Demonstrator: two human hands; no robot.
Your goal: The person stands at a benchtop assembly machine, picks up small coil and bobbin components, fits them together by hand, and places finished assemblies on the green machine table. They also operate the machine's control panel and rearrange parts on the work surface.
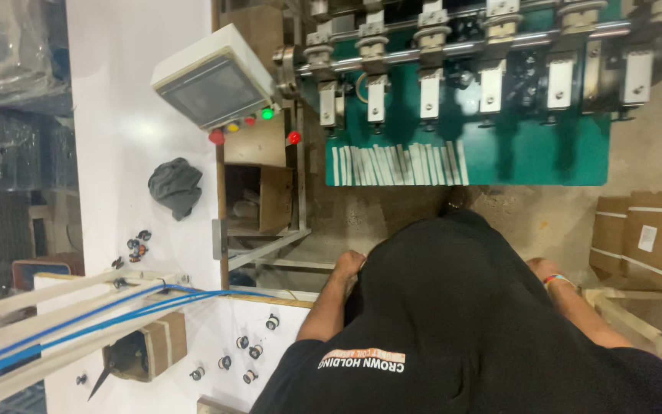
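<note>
The row of thin white flat strips (396, 165) lies side by side on the green machine bed (530, 157), under the metal clamp heads (430, 96). They look light and bendy, best pinched at an end. The left hand (350, 264) is curled and the right hand (542, 268) is half hidden by the black shirt (453, 307), so I cannot tell how the fingers stand. A grey control panel (212, 80) is to the left.

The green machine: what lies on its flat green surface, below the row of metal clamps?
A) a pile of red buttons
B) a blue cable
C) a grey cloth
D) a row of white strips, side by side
D: a row of white strips lies side by side on the green machine, just under the metal clamps.
</note>
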